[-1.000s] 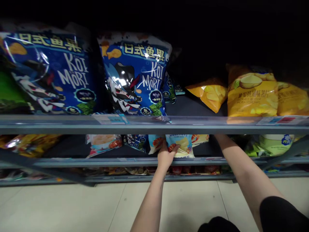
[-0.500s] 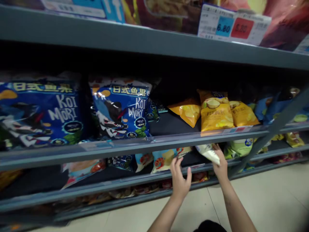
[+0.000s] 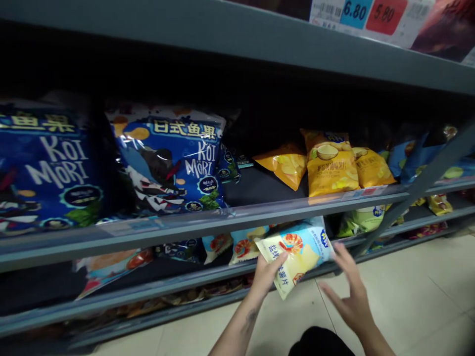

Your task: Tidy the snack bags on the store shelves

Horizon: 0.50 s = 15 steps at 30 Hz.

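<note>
A pale yellow and light blue bag of chips (image 3: 302, 249) with a shrimp picture is held in front of the lower shelf, tilted sideways. My left hand (image 3: 267, 272) grips its left end, thumb over the printed front. Just off the bag's right end is my right hand (image 3: 351, 291), its fingers spread and holding nothing. Behind the left hand, similar shrimp chip bags (image 3: 243, 244) stand on the lower shelf (image 3: 163, 290).
On the middle shelf (image 3: 260, 210) are large blue bags (image 3: 168, 163) at left and yellow chip bags (image 3: 331, 163) at right. A slanting grey post (image 3: 419, 190) crosses the right side. Green bags (image 3: 361, 221) sit low beside it. Pale floor tiles (image 3: 401, 296) lie below.
The chip bag has come off the lower shelf and turned its front up. It passed from my right hand to my left, and the right hand opened. The view shifted slightly.
</note>
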{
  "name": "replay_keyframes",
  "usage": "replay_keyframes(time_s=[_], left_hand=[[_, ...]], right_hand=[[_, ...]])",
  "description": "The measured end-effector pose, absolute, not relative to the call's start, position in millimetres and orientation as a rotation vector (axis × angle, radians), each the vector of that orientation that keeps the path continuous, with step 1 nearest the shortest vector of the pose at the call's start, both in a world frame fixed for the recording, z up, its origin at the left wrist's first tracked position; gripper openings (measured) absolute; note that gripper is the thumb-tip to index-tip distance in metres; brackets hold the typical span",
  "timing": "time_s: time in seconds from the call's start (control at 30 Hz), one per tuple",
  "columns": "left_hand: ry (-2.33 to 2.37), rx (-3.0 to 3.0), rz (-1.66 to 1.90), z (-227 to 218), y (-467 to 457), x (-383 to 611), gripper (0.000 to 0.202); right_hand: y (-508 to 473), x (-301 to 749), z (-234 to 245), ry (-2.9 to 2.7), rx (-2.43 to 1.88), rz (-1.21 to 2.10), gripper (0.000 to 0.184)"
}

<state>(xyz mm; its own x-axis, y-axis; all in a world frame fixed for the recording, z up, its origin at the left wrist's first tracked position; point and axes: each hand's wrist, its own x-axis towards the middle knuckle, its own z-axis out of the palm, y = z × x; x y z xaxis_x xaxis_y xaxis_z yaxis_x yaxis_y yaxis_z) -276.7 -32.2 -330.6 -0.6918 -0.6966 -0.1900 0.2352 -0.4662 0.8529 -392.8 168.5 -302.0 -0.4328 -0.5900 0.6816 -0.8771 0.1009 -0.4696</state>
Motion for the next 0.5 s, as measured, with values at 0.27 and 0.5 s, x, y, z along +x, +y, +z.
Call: replay_keyframes(time_s=[0.27,0.5], left_hand=[[-1.036,0.628,-2.306,-344,-10,-281,0.074],[-1.978,0.466,-1.465,-353,1,-288,0.059]], right_hand=[[132,-384,-347,-1.829,0.233,3.073,0.090],[130,-440,-334,-2.083,0.337,2.492,0.081]])
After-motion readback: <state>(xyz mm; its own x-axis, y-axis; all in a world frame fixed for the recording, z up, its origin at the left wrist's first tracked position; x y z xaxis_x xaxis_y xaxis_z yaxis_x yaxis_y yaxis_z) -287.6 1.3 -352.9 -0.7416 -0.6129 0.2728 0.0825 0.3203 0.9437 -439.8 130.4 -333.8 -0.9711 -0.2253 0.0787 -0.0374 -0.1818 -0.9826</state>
